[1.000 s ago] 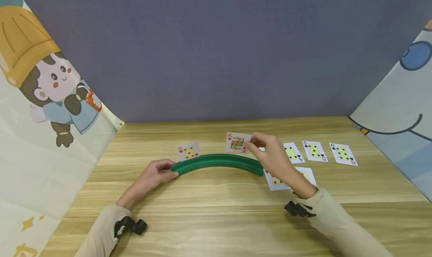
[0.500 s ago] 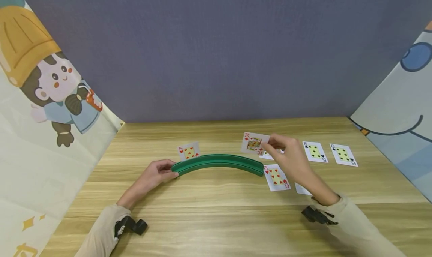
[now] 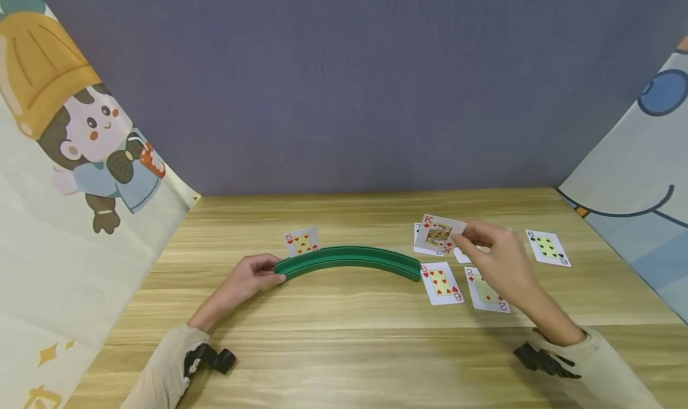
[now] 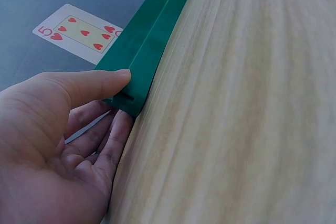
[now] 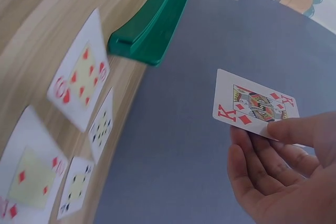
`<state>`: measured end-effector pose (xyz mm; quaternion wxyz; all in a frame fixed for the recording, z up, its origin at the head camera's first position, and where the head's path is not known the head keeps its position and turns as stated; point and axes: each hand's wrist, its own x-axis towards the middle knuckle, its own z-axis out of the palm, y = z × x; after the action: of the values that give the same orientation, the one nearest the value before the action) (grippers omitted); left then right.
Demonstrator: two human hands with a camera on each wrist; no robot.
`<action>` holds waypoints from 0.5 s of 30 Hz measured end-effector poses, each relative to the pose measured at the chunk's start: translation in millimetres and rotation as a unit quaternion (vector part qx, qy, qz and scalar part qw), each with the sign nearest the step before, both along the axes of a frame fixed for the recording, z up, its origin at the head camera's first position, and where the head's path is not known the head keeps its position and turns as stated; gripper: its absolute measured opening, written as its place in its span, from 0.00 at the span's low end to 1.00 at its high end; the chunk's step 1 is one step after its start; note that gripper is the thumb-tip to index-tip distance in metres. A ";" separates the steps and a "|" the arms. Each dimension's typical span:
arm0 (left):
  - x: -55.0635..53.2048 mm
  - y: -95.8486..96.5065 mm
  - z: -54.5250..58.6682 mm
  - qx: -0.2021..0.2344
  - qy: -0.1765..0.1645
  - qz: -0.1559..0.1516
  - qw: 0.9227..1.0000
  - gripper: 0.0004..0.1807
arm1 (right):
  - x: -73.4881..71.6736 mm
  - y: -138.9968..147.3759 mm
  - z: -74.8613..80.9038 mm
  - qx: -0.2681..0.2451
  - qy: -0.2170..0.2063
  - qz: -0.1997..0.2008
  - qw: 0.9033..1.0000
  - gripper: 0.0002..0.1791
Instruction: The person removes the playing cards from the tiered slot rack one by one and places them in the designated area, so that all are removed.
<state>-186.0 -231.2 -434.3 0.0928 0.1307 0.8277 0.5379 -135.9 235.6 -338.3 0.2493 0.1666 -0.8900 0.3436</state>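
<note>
My left hand [image 3: 252,277] pinches the left end of a green curved card holder [image 3: 344,257], thumb on top and fingers beneath in the left wrist view. A five of hearts [image 4: 79,34] stands in the holder near that end, its lower edge hidden. My right hand [image 3: 500,260] holds a king of diamonds [image 3: 438,234] by its right edge, thumb on its face. The king is raised to the right of the holder, partly covering a card [image 3: 418,242] on the table. In the right wrist view the king [image 5: 254,103] is apart from the holder [image 5: 152,24].
A six of hearts [image 3: 442,283] and a two of diamonds [image 3: 486,291] lie face up right of the holder. Farther right is a spade card [image 3: 548,248]. Other cards are partly hidden behind my right hand. A grey-blue wall [image 3: 344,98] bounds the wooden table's back.
My right hand has moved right with the king of diamonds, from above the holder to over the cards on the table. The left hand and holder have stayed in place.
</note>
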 end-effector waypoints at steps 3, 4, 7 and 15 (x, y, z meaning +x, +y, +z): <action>0.0 0.7 0.2 0.002 -0.002 0.002 1.000 0.19 | 3.1 11.0 -2.2 0.000 -0.006 -0.020 1.000 0.07; 0.1 0.9 0.3 0.004 -0.003 0.002 1.000 0.19 | 3.9 15.0 -3.1 0.001 -0.006 -0.028 1.000 0.07; 0.1 1.0 0.4 0.006 -0.004 0.002 1.000 0.19 | 6.1 26.7 -5.5 0.002 -0.004 -0.046 0.999 0.06; 0.5 0.8 0.6 0.007 -0.004 0.001 1.000 0.19 | 8.6 62.3 -16.5 -0.022 -0.022 -0.075 0.997 0.04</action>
<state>-185.5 -230.4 -433.7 0.0946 0.1288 0.8236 0.5441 -127.3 297.9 -354.8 0.2589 0.0860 -0.8973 0.3470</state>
